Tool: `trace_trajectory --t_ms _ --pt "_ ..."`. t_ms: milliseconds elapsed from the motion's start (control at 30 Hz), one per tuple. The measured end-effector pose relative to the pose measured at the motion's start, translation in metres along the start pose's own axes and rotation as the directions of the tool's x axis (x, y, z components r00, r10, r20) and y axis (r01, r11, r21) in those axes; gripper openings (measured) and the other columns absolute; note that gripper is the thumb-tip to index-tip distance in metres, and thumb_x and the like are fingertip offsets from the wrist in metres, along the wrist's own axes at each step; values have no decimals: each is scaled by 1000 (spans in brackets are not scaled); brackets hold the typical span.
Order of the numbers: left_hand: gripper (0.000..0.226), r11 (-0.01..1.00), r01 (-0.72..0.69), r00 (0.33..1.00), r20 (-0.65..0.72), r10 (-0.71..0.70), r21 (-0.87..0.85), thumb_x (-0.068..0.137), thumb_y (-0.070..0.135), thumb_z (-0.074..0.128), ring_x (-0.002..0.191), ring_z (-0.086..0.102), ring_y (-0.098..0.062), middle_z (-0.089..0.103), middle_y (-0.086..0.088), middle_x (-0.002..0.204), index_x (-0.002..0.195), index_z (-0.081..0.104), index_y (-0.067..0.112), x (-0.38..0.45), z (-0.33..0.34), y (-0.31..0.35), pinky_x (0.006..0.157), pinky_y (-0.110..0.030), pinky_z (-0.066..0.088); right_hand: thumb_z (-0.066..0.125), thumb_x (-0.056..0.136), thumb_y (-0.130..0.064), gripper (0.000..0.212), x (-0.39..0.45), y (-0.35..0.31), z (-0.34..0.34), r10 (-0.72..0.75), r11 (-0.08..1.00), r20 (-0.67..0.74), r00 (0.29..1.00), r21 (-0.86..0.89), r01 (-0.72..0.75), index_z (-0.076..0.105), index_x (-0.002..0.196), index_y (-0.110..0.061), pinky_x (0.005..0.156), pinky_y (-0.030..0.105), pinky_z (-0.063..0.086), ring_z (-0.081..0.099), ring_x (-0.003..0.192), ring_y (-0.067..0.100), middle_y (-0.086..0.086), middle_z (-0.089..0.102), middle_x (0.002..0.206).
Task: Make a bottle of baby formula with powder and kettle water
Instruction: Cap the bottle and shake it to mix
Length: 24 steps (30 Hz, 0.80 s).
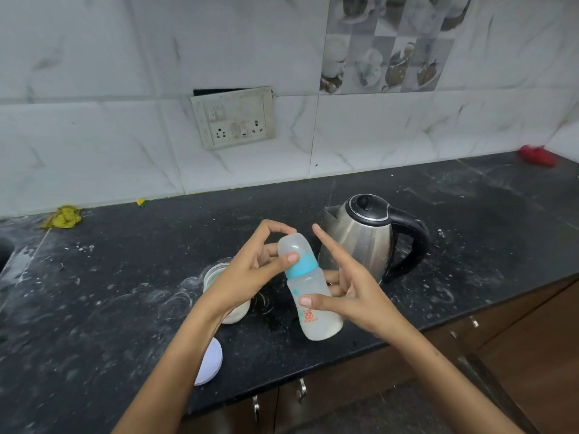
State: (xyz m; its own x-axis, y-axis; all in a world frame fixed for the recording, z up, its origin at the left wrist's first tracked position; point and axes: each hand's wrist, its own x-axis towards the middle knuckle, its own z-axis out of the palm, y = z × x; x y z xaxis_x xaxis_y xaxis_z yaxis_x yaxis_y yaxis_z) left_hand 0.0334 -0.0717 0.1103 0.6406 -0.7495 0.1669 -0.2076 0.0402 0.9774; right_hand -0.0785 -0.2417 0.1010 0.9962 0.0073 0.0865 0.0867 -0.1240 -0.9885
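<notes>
A translucent baby bottle (313, 292) with a blue collar and a clear cap is held tilted above the black counter (125, 292), cloudy liquid in its lower end. My right hand (351, 289) grips the bottle's body with thumb in front, index finger pointing up. My left hand (253, 270) holds the capped top, thumb on the cap just above the blue collar. A steel kettle (369, 236) with a black handle stands right behind the bottle, lid closed. An open powder jar (219, 277) sits under my left wrist, mostly hidden. Its white lid (211, 361) lies near the front edge.
A yellow cloth (64, 217) lies at the back left by the wall. A red object (537, 155) sits at the far right corner. A switchboard (233, 122) hangs on the tiled wall. White powder smears the counter. Drawers with metal handles (302, 389) run below.
</notes>
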Motion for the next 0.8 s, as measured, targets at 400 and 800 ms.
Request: trace_trajectory --t_ms 400,800 --pt "52 784 194 973 -216 -79 589 97 53 30 150 8 -12 16 10 160 144 8 55 -38 23 -90 123 -39 1 94 57 -15 101 -2 30 -4 179 623 -23 984 776 -96 40 142 -27 76 51 59 68 105 32 15 65 117" --pt "62 440 55 996 -18 -87 896 94 51 16 150 -4 -13 1 2 162 152 16 28 -59 71 -120 120 -30 -6 67 75 -3 94 -16 29 -7 183 847 -322 929 531 17 21 143 -49 67 52 60 69 102 34 12 70 114"
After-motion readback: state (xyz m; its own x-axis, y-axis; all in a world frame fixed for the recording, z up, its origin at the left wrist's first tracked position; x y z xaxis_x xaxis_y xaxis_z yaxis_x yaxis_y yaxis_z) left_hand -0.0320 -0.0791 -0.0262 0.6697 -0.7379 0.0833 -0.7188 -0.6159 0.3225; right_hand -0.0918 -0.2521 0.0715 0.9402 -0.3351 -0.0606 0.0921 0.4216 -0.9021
